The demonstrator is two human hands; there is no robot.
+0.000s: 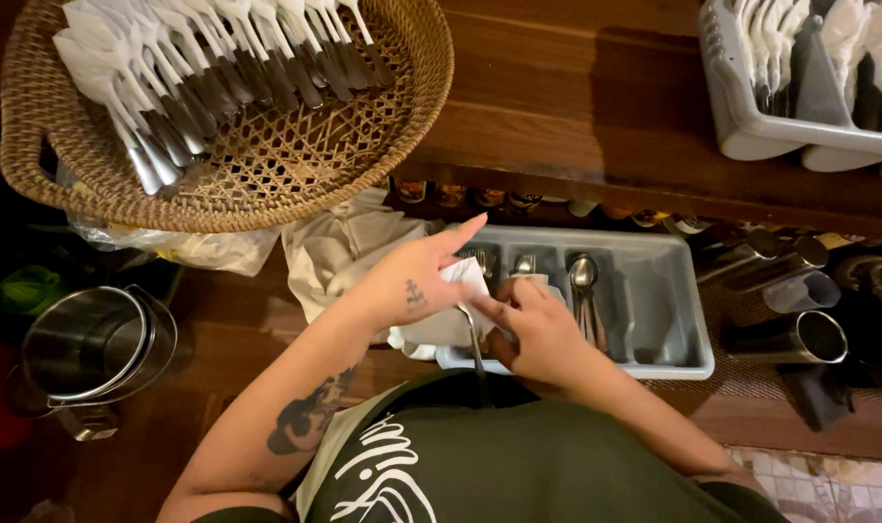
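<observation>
The left hand (414, 286) presses a white paper napkin (451, 315) around a metal utensil (476, 349), index finger extended; the right hand (543, 334) fingers pinch the utensil, above the near-left corner of a grey plastic cutlery tray (669, 310); a round wicker basket (393, 136) of napkin-wrapped cutlery sits far left on the wooden worktop (577, 97).

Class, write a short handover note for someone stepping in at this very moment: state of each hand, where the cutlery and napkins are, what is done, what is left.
Left hand: presses a white napkin around a piece of cutlery, index finger extended.
Right hand: pinches the same napkin and cutlery from the other side.
Both work above the grey cutlery tray, which holds loose spoons.
Done: a row of napkin-wrapped cutlery lies in the wicker basket; more stands in the grey rack at upper right.
Left: the piece in hand is only partly wrapped; loose spoons remain in the tray.
</observation>
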